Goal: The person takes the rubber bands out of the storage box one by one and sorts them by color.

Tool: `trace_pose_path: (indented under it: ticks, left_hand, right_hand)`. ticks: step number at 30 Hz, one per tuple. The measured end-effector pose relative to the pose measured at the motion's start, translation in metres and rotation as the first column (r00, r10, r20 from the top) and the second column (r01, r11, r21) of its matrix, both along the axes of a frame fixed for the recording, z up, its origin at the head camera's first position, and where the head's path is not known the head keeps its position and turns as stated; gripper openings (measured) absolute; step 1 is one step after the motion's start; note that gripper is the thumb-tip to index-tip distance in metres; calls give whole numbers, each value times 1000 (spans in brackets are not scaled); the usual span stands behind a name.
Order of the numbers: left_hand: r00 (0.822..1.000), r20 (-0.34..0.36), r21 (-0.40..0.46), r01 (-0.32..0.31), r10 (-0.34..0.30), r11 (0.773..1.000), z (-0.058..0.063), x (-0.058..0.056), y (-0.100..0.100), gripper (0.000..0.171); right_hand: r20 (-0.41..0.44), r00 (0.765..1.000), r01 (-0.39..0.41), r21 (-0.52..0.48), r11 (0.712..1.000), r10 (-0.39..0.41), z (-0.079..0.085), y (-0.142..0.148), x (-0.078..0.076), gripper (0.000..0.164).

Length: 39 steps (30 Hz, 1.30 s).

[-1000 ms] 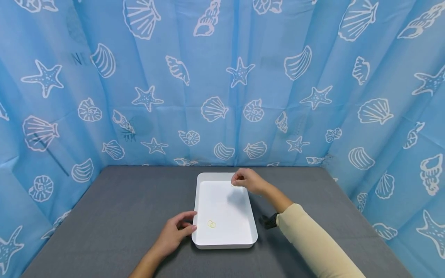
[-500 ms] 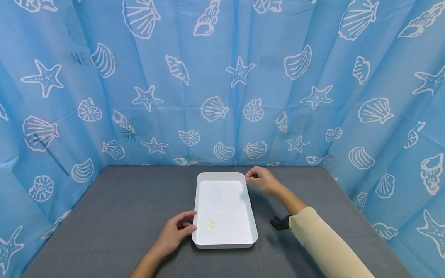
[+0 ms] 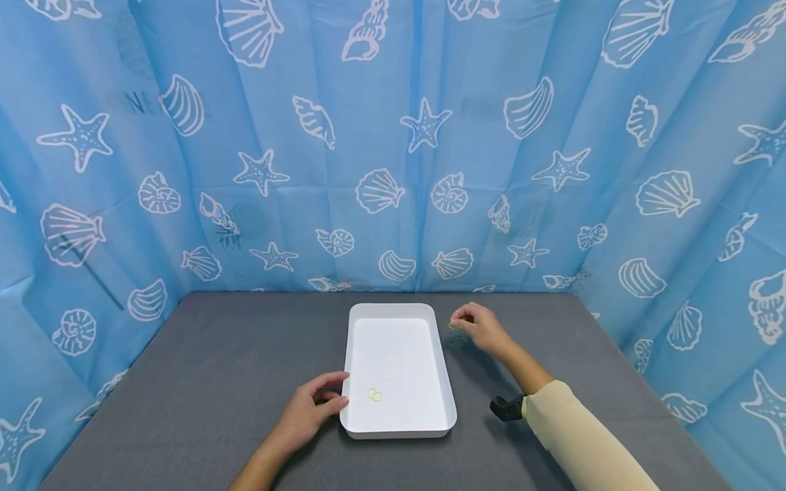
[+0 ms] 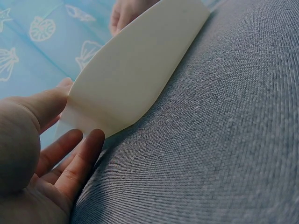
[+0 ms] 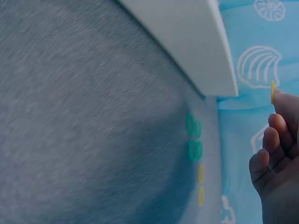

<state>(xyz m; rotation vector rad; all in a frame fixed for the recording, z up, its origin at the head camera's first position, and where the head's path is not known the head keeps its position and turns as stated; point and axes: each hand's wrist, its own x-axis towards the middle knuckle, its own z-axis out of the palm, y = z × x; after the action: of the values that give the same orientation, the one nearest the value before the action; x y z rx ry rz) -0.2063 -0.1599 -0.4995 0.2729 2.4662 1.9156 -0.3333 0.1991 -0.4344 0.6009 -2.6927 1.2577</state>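
Observation:
A white tray lies on the grey table. My left hand holds its left wall; in the left wrist view the thumb tip laps over the rim and fingertips rest against the outside. Right of the tray, my right hand pinches a small yellow ring between thumb and finger, above the cloth. Two thin yellow rings lie overlapping in the near left part of the tray. Several green rings and yellow rings lie on the table beneath the right hand.
Grey cloth covers the table. A blue curtain with white shells and starfish hangs behind and along both sides. A black band sits at the right wrist below a cream sleeve.
My right hand has moved from over the tray's far right corner, out across its right wall, to beside it with the ring. The left hand and tray have stayed put.

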Motion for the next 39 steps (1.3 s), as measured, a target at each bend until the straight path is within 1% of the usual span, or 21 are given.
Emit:
trace_pose_path:
  ticks: [6, 11, 17, 20, 27, 33, 39]
  left_hand:
    - [1000, -1, 0, 2, -2, 1000, 0, 0, 0, 41]
    - [1000, -1, 0, 2, -2, 1000, 0, 0, 1, 41]
    - [1000, -6, 7, 11, -11, 1000, 1, 0, 2, 41]
    - [1000, -16, 11, 11, -11, 1000, 0, 0, 1, 41]
    - [1000, 5, -5, 3, -3, 1000, 0, 0, 0, 42]
    - [1000, 5, 2, 4, -4, 1000, -1, 1, 0, 42]
    - [1000, 0, -5, 4, -4, 1000, 1, 0, 1, 41]
  right_hand:
    - [-26, 998, 57, 14, 998, -57, -12, 9, 0, 5]
    - [-22, 996, 84, 42, 996, -83, -22, 18, -1, 5]
    - [-1, 991, 136, 118, 984, -137, -33, 27, -1, 6]
    - [-1, 987, 161, 152, 975, -163, -35, 29, -1, 7]
    - [-15, 980, 198, 219, 955, -200, -35, 27, -4, 7]
    - [-10, 974, 221, 244, 944, -225, -37, 26, -8, 8]
    - [1, 967, 247, 259, 934, -257, -39, 26, -9, 9]
